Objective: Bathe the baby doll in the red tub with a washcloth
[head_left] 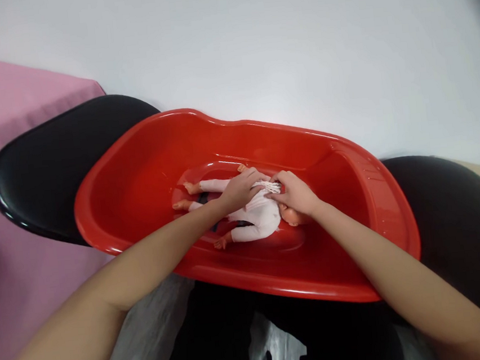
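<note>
A baby doll (pixel 260 217) in a pale pink outfit lies in a red baby bathtub (pixel 144 155), its feet towards the left and its head towards the right. My left hand (pixel 243 188) is at the doll's chest, fingers closed on a white, bunched cloth (pixel 271 186) near its neck. From the other side my right hand (pixel 294 193) pinches the same cloth, beside the doll's head, which it partly covers. Whether the cloth belongs to the outfit or is separate, I cannot tell.
Black chair seats show on the left (pixel 63 157) and right (pixel 461 226) of the tub. A pink-covered surface (pixel 14 88) stands at the far left. Behind the tub rises a white wall (pixel 296 56).
</note>
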Demonstrator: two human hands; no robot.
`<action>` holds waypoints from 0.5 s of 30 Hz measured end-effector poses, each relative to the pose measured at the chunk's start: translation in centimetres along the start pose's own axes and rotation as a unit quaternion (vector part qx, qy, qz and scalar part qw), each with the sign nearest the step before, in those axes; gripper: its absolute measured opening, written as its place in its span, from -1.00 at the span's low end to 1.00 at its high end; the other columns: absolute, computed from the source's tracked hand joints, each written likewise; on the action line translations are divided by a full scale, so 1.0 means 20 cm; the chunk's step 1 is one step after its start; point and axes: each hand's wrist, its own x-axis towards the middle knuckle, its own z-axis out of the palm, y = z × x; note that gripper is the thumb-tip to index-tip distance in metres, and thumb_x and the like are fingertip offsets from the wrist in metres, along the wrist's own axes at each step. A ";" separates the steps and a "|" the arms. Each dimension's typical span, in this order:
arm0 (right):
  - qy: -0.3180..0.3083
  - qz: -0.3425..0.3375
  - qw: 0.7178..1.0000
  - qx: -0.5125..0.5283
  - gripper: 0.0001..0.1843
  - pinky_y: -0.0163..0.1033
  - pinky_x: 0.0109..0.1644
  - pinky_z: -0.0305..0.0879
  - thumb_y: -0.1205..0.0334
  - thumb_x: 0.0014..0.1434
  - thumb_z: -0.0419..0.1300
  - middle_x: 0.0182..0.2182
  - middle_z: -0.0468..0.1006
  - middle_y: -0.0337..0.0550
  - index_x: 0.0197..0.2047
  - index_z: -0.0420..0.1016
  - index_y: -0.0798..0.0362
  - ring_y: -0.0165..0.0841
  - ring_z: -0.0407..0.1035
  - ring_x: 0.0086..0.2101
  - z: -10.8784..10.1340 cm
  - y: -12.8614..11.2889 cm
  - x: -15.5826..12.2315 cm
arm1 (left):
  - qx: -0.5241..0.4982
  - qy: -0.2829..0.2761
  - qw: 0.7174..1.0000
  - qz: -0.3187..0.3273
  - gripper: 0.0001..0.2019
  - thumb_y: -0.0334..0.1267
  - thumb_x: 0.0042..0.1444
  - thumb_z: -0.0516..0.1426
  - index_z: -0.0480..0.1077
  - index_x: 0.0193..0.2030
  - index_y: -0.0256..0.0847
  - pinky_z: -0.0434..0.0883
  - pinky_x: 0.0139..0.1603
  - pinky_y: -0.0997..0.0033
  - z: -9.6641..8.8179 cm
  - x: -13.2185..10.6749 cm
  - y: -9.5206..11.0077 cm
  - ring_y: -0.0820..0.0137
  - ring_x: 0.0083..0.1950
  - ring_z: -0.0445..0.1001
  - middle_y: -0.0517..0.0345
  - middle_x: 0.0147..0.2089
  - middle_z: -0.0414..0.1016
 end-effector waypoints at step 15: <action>0.084 -0.037 0.996 -0.020 -0.88 0.00 0.06 0.44 0.31 0.42 0.29 -0.11 0.58 -0.05 -0.16 0.46 -0.11 -0.06 0.44 -0.06 0.00 0.03 -0.01 | 0.092 -0.034 0.993 0.069 -0.82 -0.42 0.48 0.33 0.60 0.13 -0.13 0.52 0.33 0.03 -0.04 0.01 -0.05 0.04 0.22 0.57 -0.05 0.20 0.64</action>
